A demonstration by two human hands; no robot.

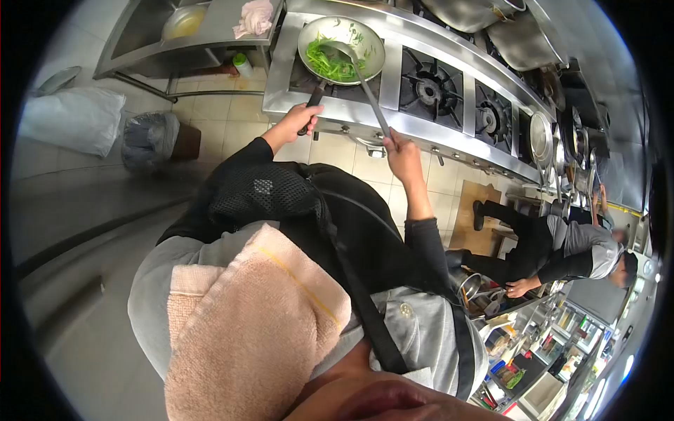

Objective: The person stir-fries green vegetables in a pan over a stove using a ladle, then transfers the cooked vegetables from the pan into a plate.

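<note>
My left hand (298, 121) is wrapped round the black handle of a frying pan (366, 38), which sits over the left burner of the stove. Green leafy vegetables (324, 62) lie in the pan, mostly toward its left and lower side, with bits stuck to the far wall. In my right hand (403, 156) is the long handle of a metal ladle (372, 98). Its bowl end rests among the greens, partly covering them. Both hands are closed and stay in front of the stove's edge.
Two burners (430, 90) with black grates lie right of the pan. Large metal pots (525, 42) stand behind. At left are a steel sink counter (210, 35) with a pink cloth (254, 18) and a lined bin (150, 137). A co-worker (562, 245) stands at the right.
</note>
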